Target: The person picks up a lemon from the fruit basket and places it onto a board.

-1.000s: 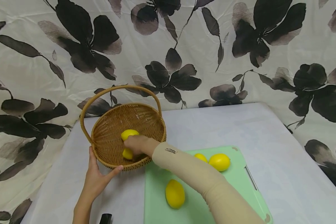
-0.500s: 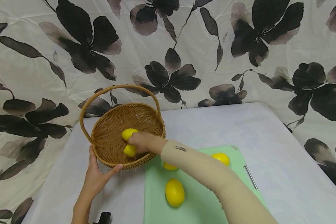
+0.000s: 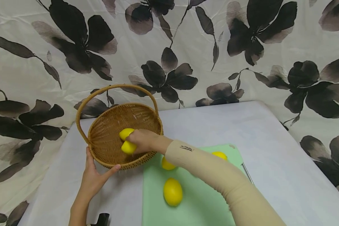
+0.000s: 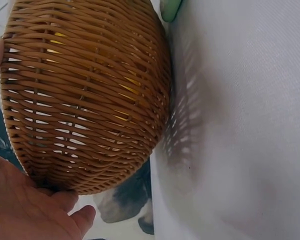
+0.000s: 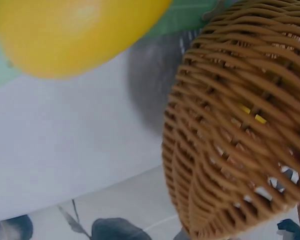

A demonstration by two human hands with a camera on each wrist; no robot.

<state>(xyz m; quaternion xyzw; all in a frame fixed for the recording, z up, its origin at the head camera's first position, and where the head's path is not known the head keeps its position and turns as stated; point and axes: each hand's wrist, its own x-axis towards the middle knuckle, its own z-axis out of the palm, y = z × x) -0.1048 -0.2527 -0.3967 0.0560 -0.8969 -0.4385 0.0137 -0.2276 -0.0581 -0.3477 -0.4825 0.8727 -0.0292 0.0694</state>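
A brown wicker basket [image 3: 101, 147] with an arched handle stands tilted, its opening facing me. My left hand [image 3: 94, 179] holds its lower left side, thumb at the rim; in the left wrist view the fingers [image 4: 65, 205] lie against the wicker. My right hand [image 3: 144, 141] reaches inside over the near right rim and grips a lemon [image 3: 128, 147]; its fingertips are hidden. Another lemon [image 3: 125, 133] lies just beyond that one in the basket. In the right wrist view the basket wall [image 5: 240, 130] hides most of the hand.
A light green cutting board [image 3: 158, 216] lies right of the basket, with lemons on it: one in front [image 3: 173, 192], one [image 3: 168, 164] partly behind my right sleeve [image 3: 203, 166], one [image 3: 219, 155] farther right. A floral cloth [image 3: 183, 37] hangs behind the white table [image 3: 203, 122].
My right hand has drawn slightly up and rightward inside the basket, and the lower lemon has risen with it. My left hand keeps its place on the basket. The view has shifted slightly.
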